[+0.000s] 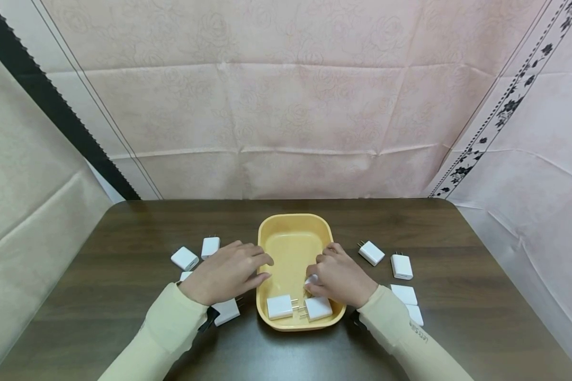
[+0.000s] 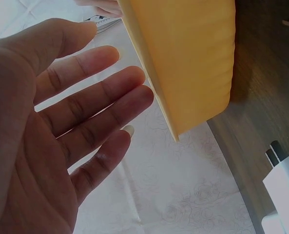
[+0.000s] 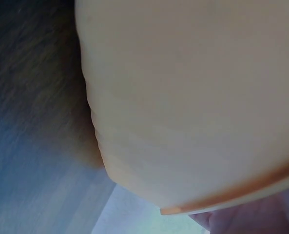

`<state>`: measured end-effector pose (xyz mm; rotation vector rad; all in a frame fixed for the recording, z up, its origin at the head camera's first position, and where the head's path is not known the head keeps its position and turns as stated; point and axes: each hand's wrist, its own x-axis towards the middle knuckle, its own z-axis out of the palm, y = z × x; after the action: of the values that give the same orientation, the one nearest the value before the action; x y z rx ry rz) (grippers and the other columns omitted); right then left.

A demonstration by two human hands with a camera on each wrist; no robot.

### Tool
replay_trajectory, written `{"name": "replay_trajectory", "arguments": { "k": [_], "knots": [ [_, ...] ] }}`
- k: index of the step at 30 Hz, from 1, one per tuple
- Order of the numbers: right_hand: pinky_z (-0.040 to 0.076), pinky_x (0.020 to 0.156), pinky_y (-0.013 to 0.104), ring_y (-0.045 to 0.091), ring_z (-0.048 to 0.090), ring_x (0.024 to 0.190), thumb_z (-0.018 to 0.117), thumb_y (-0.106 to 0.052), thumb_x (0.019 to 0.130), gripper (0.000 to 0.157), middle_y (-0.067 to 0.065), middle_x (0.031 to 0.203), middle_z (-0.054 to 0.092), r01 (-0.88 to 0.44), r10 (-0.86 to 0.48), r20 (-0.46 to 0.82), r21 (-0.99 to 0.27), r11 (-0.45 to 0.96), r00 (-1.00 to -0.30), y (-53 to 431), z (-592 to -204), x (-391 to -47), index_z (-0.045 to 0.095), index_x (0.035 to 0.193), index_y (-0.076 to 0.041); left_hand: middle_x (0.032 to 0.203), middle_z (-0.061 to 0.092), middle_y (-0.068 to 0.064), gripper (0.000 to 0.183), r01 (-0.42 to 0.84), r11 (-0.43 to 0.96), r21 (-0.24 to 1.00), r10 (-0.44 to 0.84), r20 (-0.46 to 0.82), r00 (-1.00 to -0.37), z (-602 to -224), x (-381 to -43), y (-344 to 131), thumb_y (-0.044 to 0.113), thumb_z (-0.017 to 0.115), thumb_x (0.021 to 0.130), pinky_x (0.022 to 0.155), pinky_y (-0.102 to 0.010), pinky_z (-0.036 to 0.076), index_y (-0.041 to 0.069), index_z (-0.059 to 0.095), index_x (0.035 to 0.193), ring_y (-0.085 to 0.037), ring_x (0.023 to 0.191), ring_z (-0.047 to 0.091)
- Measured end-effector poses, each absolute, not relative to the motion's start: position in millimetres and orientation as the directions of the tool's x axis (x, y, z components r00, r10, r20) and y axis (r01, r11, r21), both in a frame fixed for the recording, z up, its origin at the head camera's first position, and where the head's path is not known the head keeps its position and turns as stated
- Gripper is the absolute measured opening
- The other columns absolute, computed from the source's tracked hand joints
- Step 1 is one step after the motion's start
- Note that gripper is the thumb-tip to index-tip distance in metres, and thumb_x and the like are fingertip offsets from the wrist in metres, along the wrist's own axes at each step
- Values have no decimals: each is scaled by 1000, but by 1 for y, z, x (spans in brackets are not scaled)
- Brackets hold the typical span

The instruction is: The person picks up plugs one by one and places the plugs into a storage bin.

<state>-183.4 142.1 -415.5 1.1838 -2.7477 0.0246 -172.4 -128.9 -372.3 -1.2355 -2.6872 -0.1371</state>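
A yellow plastic tray (image 1: 293, 254) (image 2: 193, 63) (image 3: 183, 107) stands on the table. Over its right half, my right hand (image 1: 340, 278) pinches a white charger plug (image 1: 311, 279), mostly covered by the fingers. Only a bit of that hand (image 3: 261, 217) shows past the rim in the right wrist view. Two white charger plugs, one at left (image 1: 279, 307) and one at right (image 1: 319, 308), lie in the tray's near end, prongs facing each other. My left hand (image 1: 233, 270) (image 2: 81, 117) hovers by the tray's left rim, fingers loosely extended, holding nothing.
Left of the tray lie several white chargers, including a far one (image 1: 211, 246), an outer one (image 1: 184, 259) and a near one (image 1: 226, 312) by the left wrist. More lie right: an angled one (image 1: 372, 253), an upright one (image 1: 402, 266) and two beside the right sleeve (image 1: 400, 323).
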Motion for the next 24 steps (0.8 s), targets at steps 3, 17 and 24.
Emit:
{"name": "replay_trajectory", "arguments": {
  "k": [3,17,24],
  "knots": [
    [42,100,43,19,63,83,73,-39,89,16,-6,76,69,-723,-722,142,55,689,-677,142,-416,-183,78,86,-24,107,75,2,25,759,651,7,743,202,-638,-372,-172,-129,34,67,97,85,-34,54,16,74,112,-13,100,69],
    [42,100,42,19,63,84,74,-40,89,17,-5,78,71,-724,-722,136,43,689,-679,141,-415,-183,78,86,-23,106,75,3,24,760,650,-5,744,209,-635,-373,-173,-129,35,67,97,85,-33,54,17,74,111,-12,99,69],
    [42,100,42,17,61,84,74,-38,89,16,-6,79,70,-723,-717,147,22,691,-681,144,-416,-184,76,86,-23,107,75,3,25,759,651,-3,743,206,-636,-374,-173,-129,35,67,97,86,-34,54,17,74,112,-12,100,69]
  ]
}}
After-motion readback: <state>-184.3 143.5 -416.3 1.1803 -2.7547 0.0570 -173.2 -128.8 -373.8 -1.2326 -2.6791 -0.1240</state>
